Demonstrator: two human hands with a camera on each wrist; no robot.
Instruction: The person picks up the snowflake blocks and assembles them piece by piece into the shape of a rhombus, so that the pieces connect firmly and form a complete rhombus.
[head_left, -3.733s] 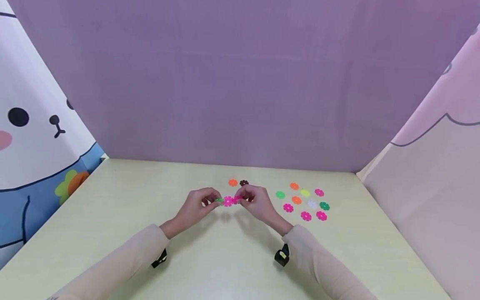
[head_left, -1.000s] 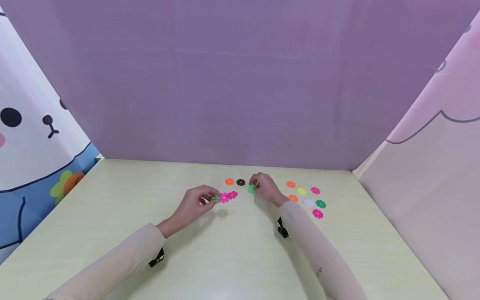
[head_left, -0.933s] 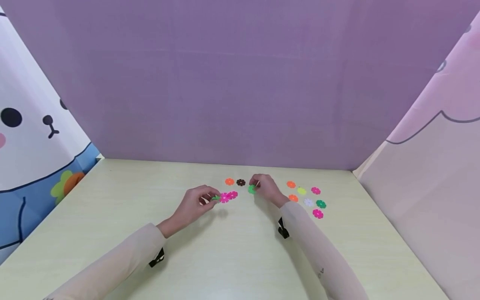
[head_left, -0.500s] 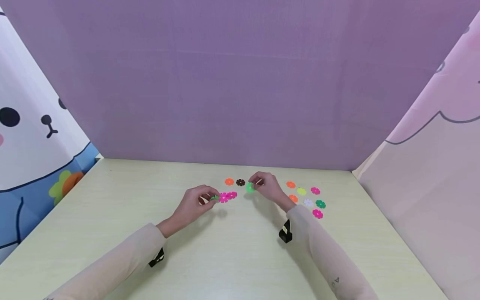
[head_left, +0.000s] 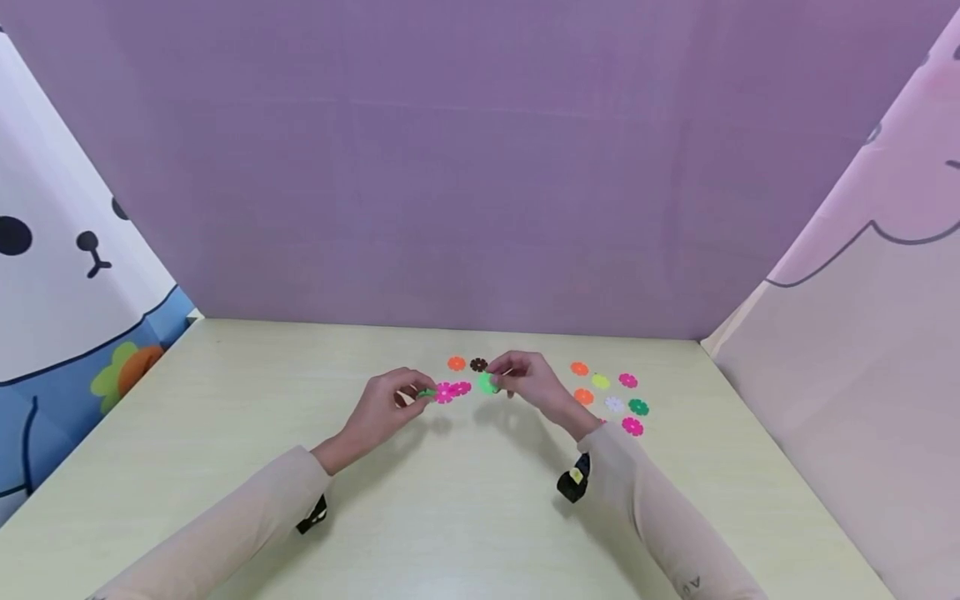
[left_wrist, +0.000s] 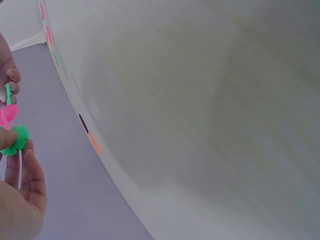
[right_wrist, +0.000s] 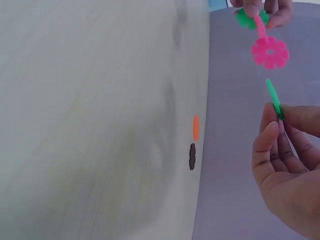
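My left hand [head_left: 382, 410] pinches a green flower-shaped disc [left_wrist: 19, 137] at the left end of a short chain. Two pink flower-shaped discs [head_left: 444, 392], joined to each other, stick out from it to the right. A thin white edge [left_wrist: 20, 170] shows below the green disc in the left wrist view. My right hand [head_left: 534, 387] pinches a single bright green disc [head_left: 487, 383] between thumb and fingers. In the right wrist view this disc is edge-on, a small gap away from the near pink disc. Both hands are raised over the table.
An orange disc [head_left: 456, 363] and a dark brown disc [head_left: 478, 365] lie on the table [head_left: 450, 517] behind the hands. To the right are several loose discs, among them a yellow one [head_left: 601, 381], a white one [head_left: 614, 404] and a dark green one [head_left: 638, 407]. A purple partition [head_left: 465, 208] stands behind.
My right hand has let go of the pink disc and taken up a bright green disc from the right-hand group. It has since moved left, closer to the chain. The left hand keeps its hold.
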